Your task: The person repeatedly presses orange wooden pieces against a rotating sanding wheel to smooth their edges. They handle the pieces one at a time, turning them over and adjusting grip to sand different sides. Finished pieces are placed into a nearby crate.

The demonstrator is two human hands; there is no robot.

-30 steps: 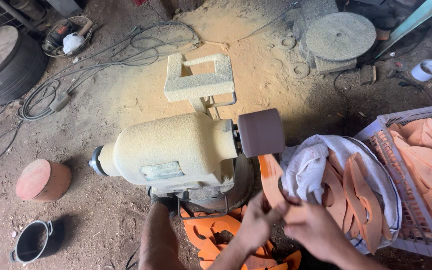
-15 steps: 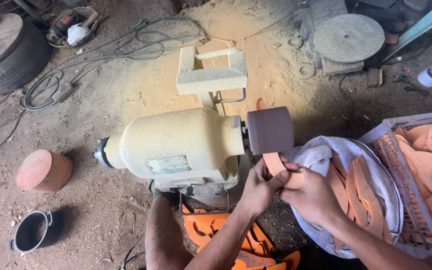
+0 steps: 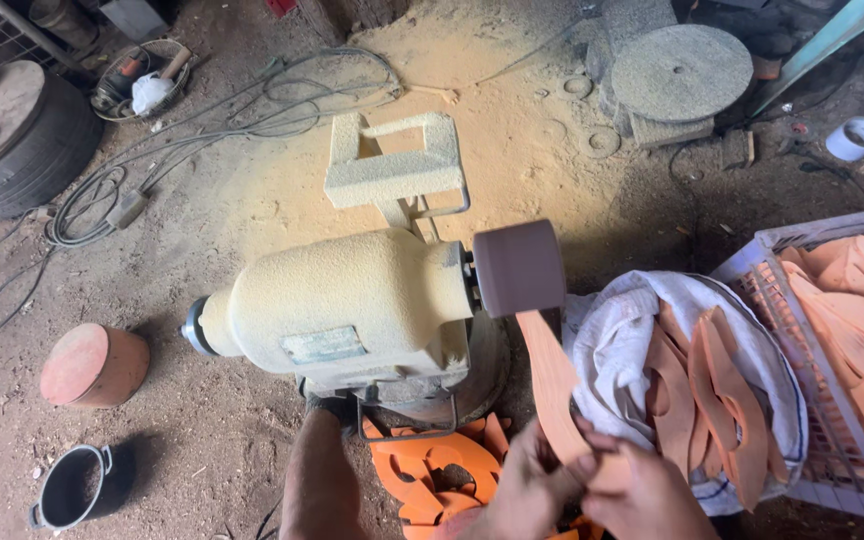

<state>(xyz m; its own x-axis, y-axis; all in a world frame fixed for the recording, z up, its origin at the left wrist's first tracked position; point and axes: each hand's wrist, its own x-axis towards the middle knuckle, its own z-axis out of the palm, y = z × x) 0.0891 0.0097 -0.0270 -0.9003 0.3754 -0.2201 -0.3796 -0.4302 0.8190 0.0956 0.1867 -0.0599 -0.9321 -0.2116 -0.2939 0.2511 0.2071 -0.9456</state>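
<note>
A dusty workshop: a sawdust-coated grinding motor [image 3: 352, 305] stands at centre on an earthen floor [image 3: 202, 210], cables [image 3: 212, 130] at eleven o'clock, crate of cut pieces [image 3: 852, 330] at three.

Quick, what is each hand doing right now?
Left hand: closed on the orange wooden piece.
Right hand: closed on the same piece.

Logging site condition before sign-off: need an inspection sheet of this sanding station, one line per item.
Surface: dirt floor, sawdust-covered near the machine.
Job's things: orange wooden piece, tip against the sanding drum of the cream motor.
Clutter: white sack and plastic crate holding orange pieces; more beneath the motor; black pot; tyre; stone discs.
Grippers: left hand and right hand grip the piece.
Cables: loose coils on floor.
Surroundings: wire mesh top left.
</note>
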